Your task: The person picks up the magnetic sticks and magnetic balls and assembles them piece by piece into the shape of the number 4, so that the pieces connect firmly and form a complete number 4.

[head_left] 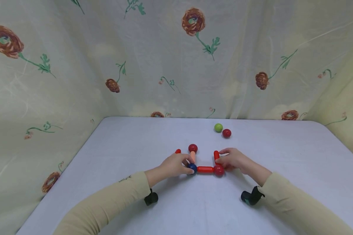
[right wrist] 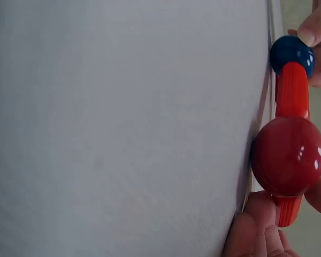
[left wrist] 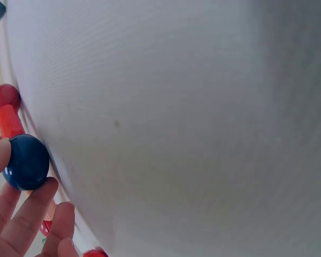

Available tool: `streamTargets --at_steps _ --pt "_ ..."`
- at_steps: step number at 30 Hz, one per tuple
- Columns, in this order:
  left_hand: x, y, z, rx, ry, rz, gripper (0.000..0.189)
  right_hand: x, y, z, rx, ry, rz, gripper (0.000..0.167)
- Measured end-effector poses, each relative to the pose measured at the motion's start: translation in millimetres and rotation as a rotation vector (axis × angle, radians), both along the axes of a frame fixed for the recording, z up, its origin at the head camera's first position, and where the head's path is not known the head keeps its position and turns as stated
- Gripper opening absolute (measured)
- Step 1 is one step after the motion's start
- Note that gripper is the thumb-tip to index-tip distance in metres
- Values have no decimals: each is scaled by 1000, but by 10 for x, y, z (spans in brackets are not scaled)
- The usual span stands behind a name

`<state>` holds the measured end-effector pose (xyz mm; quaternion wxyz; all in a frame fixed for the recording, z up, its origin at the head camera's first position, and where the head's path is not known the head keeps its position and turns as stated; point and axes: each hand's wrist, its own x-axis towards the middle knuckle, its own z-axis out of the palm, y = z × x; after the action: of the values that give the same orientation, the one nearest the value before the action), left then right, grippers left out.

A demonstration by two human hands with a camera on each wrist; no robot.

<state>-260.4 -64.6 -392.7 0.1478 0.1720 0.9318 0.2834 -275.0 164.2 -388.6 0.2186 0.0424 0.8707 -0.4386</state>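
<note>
Between thumb and fingers, my left hand (head_left: 174, 164) pinches a blue ball (left wrist: 27, 162) at the left corner of a ball-and-rod structure on the table. A red rod (head_left: 205, 169) joins it to a red ball (right wrist: 289, 156) at the right corner. From the blue ball a pale orange rod (head_left: 193, 156) runs back to another red ball (head_left: 193, 148). My right hand (head_left: 233, 159) grips a second red rod (head_left: 216, 156), which extends from the right-corner ball. Behind my left hand the tip of another red rod (head_left: 178, 151) shows; the rest is hidden.
Farther back on the white-covered table (head_left: 135, 137) lie a green ball (head_left: 218, 127) and a loose red ball (head_left: 226, 133), close together. A flower-patterned curtain (head_left: 153, 49) hangs behind the table and along its sides. Black cameras (head_left: 251, 196) are strapped under both wrists.
</note>
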Motion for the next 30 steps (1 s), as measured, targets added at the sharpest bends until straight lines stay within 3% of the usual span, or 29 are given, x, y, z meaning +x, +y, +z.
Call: streamTargets --at_steps 6,14,30 --pt "13 8 2 -12 4 11 25 78 -5 -15 9 41 9 49" --pt "23 18 15 -12 -1 21 26 172 32 -4 5 102 100 33" --pt "30 12 -8 5 11 23 25 285 43 -9 22 146 125 30"
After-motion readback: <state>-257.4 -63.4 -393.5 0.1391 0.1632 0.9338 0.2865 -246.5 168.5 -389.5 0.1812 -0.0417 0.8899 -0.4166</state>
